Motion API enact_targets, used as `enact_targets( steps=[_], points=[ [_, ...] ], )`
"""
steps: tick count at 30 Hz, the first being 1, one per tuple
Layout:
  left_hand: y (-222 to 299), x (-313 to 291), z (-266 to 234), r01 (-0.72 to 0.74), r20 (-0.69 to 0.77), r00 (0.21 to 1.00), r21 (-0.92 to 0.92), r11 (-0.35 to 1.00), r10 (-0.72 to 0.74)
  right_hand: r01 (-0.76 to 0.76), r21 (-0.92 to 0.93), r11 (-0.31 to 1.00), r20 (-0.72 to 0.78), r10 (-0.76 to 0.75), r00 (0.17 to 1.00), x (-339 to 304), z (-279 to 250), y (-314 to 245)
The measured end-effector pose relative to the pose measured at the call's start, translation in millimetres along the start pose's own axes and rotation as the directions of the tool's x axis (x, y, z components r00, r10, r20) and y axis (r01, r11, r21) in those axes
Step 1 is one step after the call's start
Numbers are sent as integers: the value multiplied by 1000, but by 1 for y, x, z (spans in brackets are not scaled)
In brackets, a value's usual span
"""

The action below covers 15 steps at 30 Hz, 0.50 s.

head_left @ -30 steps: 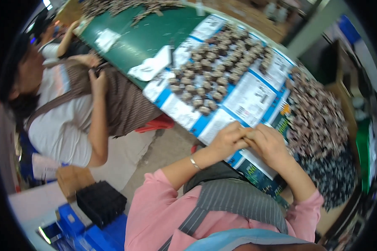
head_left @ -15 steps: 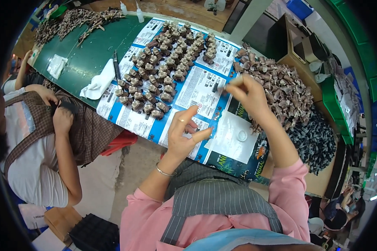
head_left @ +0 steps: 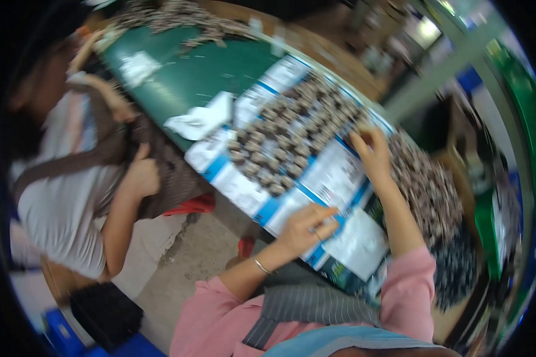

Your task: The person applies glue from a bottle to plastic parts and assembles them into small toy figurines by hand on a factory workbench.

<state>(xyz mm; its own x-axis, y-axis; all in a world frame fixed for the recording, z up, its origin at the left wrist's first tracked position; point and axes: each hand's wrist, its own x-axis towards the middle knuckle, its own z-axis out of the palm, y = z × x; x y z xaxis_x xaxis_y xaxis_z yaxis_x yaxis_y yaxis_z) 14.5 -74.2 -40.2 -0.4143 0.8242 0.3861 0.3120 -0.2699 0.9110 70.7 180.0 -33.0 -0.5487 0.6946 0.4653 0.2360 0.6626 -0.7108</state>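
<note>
Small brown-and-tan moulded pieces (head_left: pixel 280 137) stand in close rows on blue-and-white printed sheets (head_left: pixel 333 175). At the right end of these rows is my right hand (head_left: pixel 373 156), its thumb and fingers closed together; blur hides what they hold. Nearer to me, my left hand (head_left: pixel 307 229) hovers over the sheets' front edge, fingers stretched to the right and apart, with nothing visible in them. A white plastic sheet (head_left: pixel 358 244) lies between my forearms, on a dark printed sheet.
To the right are a heap of brown pieces (head_left: pixel 426 187) and a heap of dark grey pieces (head_left: pixel 455 271). A white cloth (head_left: pixel 203 119) and a clear bag (head_left: pixel 139 67) lie on the green table (head_left: pixel 190 71). Another person (head_left: pixel 71 196) sits at the left.
The view has turned and blurred. My right hand has moved away from me to the end of the rows. My left hand has lowered, its fingers now pointing right.
</note>
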Motion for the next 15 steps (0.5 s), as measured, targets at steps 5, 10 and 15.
enact_targets(
  steps=[5, 10, 15],
  points=[
    [-1, -7, 4, 22, -26, 999, -19, 1000, -22, -66, -56, 996, 168, 75, 983, -26, -45, -31],
    [5, -4, 2, -16, -34, 999, -69, 997, 14, 222, -381, 897, 259, -127, 958, -86, -133, -59],
    [7, 2, 1, 13, 3, 1000, -23, 1000, -13, -126, -590, 797, -18, 144, 989, -184, -188, -30]
  ],
)
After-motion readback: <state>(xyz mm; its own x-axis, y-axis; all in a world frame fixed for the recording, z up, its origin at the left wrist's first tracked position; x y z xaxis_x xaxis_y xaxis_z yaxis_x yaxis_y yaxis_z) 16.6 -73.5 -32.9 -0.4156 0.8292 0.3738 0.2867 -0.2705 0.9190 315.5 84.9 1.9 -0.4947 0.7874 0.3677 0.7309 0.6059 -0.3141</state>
